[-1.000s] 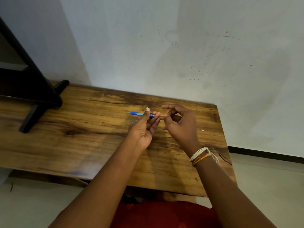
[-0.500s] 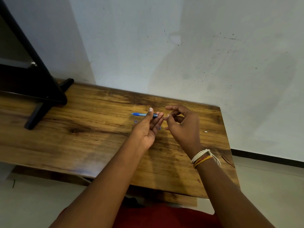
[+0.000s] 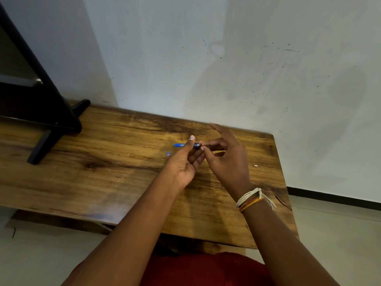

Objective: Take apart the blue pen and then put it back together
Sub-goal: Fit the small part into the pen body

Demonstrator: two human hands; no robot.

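Note:
My left hand point(image 3: 184, 164) holds the blue pen point(image 3: 179, 145) level above the wooden table point(image 3: 115, 166), thumb on top, with the pen's tip end pointing left. The pen's right end shows a pale opening at my fingertips. My right hand point(image 3: 226, 159) sits just right of that end, thumb and a finger pinched close to it; whether they hold a small part is hidden. Its other fingers are spread upward. A small blue piece point(image 3: 168, 154) lies on the table below the pen.
A black stand point(image 3: 51, 124) rests on the table's left end. A tiny white bit point(image 3: 255, 165) lies near the right edge. The white wall rises right behind the table. Floor lies to the right.
My right hand's fingers have spread upward while its pinch has closed in on the pen's right end. My left hand keeps the pen in nearly the same place.

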